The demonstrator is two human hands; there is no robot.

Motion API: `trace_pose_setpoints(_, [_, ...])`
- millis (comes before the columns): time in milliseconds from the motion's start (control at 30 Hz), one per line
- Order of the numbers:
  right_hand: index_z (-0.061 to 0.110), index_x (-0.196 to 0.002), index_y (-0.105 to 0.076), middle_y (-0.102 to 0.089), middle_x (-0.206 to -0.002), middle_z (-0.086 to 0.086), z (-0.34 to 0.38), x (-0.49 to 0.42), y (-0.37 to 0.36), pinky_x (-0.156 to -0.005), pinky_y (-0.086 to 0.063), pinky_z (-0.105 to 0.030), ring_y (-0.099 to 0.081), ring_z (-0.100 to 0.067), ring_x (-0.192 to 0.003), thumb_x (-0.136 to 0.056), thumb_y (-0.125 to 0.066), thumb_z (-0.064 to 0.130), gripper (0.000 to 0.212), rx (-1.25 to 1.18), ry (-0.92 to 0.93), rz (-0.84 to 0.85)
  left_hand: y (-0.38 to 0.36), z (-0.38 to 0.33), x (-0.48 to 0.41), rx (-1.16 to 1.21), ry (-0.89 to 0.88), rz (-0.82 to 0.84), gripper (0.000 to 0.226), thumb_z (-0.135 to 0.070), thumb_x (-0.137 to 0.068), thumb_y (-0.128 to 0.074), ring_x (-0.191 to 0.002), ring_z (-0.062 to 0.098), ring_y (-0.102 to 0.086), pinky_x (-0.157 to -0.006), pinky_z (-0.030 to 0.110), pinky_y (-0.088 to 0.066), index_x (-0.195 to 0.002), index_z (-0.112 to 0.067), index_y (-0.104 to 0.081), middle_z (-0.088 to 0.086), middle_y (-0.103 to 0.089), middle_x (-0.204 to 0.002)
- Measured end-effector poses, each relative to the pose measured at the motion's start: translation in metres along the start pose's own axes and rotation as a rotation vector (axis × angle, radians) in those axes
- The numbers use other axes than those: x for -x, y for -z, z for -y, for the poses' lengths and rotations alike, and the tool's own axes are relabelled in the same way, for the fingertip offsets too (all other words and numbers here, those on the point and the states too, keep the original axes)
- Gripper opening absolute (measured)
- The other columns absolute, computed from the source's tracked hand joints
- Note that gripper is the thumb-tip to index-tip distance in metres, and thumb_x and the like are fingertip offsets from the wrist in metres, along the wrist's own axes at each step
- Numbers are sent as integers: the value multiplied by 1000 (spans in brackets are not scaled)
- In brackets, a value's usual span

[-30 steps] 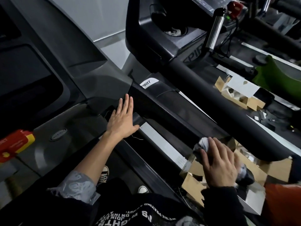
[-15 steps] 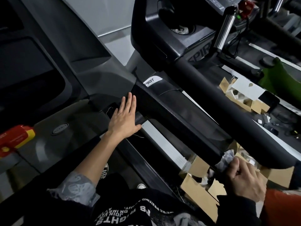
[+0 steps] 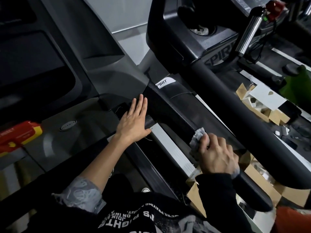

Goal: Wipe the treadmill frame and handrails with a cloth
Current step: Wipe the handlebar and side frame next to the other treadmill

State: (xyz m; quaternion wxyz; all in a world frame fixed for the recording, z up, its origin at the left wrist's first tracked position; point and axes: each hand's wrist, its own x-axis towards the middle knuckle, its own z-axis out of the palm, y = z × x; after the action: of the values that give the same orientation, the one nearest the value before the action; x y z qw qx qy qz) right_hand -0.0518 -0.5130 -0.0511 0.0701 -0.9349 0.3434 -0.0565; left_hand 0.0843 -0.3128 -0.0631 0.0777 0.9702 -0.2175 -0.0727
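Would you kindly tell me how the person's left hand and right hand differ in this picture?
The left hand lies flat with straight fingers; the right hand is curled. The left hand holds nothing, while the right hand grips a grey cloth. The left forearm is bare; the right sleeve reaches the wrist. Both hands are against the treadmill frame.

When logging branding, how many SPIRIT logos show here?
2. One on the white label on the frame, just beyond the left hand; one on the console base, far end of the handrail. More may be hidden.
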Motion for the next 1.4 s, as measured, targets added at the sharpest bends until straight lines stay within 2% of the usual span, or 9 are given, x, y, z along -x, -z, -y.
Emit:
trace_pose_setpoints(133, [21,-107,-60,-63,-104,-8,34,-10,-11,-81,-41,-42,-58,-34,-96,-88,-8,56,66,-49,110,-57,0,-1,0,6,15,7,108,-47,-83,-61,-144,22,15,-116,40,-20,-145,-12,21,3,29,-152])
trace_pose_setpoints(300, [19,-112,-56,-59,-112,-8,74,-32,-9,-84,-40,-43,-55,-33,-104,-98,-25,48,45,-72,201,25,2,-3,2,12,40,23,108,-47,-83,-61,-143,20,16,-116,42,-11,-145,-12,21,2,29,-152])
trace_pose_setpoints(467, [16,-111,-54,-57,-116,-10,113,-53,-8,-87,-39,-45,-53,-34,-108,-99,-24,47,45,-152,299,96,3,-5,1,-2,131,37,115,-52,-80,-63,-143,22,16,-116,43,-7,-144,-2,18,14,28,-151])
trace_pose_setpoints(633, [12,-116,-53,-57,-118,-14,142,-67,-10,-88,-41,-46,-55,-37,-107,-99,-24,47,48,-192,372,118,5,-5,0,6,148,65,115,-48,-80,-66,-143,20,17,-116,44,-6,-144,-4,19,12,29,-151])
trace_pose_setpoints(800, [12,-133,-40,-51,-123,-13,119,-66,-14,-81,-45,-45,-54,-36,-109,-97,-36,43,48,-158,581,135,5,-4,1,33,147,72,116,-49,-78,-66,-143,19,18,-116,45,-7,-145,-5,18,10,31,-151])
trace_pose_setpoints(933, [14,-135,-39,-50,-127,-10,104,-59,-15,-79,-45,-42,-54,-33,-110,-97,-36,43,47,-127,564,102,4,-4,0,42,138,69,116,-50,-78,-65,-143,19,18,-116,45,-8,-145,-5,18,10,33,-150])
trace_pose_setpoints(1167, [10,-126,-44,-52,-120,-13,128,-65,-15,-78,-45,-44,-56,-36,-105,-100,-26,43,46,-102,524,91,4,-2,-1,78,144,68,116,-46,-78,-67,-143,18,19,-117,45,-12,-145,-5,18,8,33,-150])
trace_pose_setpoints(1400, [6,-120,-46,-52,-122,-19,162,-77,-10,-84,-43,-48,-53,-39,-110,-99,-32,43,45,-185,582,136,4,-3,-2,73,159,75,115,-46,-77,-69,-142,17,19,-117,44,-16,-146,-6,14,8,31,-151])
